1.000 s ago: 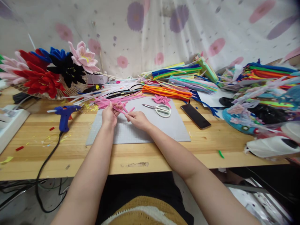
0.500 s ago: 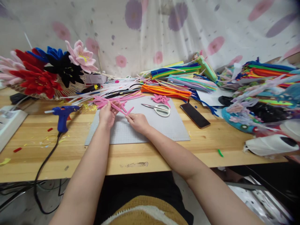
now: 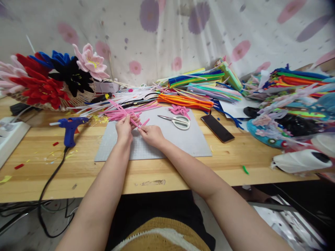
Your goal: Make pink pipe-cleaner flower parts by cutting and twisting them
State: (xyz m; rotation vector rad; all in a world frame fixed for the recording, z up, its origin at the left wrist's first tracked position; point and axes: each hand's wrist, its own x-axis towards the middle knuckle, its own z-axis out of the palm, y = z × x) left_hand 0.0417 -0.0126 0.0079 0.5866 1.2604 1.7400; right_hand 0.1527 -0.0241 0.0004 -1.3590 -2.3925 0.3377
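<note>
Pink pipe cleaners (image 3: pixel 134 122) run between my two hands above the grey cutting mat (image 3: pixel 180 148). My left hand (image 3: pixel 124 129) is closed on them, thumb and fingers pinching the strands, with long ends sticking up to the left. Close on its right, my right hand (image 3: pixel 151 135) pinches the lower end, where a short pink piece angles up. Behind my left hand lies a loose pile of pink pipe cleaners (image 3: pixel 113 114). Scissors (image 3: pixel 179 122) with pale handles rest on the mat, just below a small bundle of bent pink pieces (image 3: pixel 179 111).
A blue glue gun (image 3: pixel 70 130) with a black cord lies left of the mat, a phone (image 3: pixel 217 128) to its right. Orange pipe cleaners (image 3: pixel 185 101) and other coloured bundles line the back. Fuzzy flowers (image 3: pixel 47 90) stand at back left, a white roll (image 3: pixel 300 161) at right.
My left hand has moved right and slightly down, closer to my right hand. The pink strands in it now point up to the left. My right hand has barely shifted.
</note>
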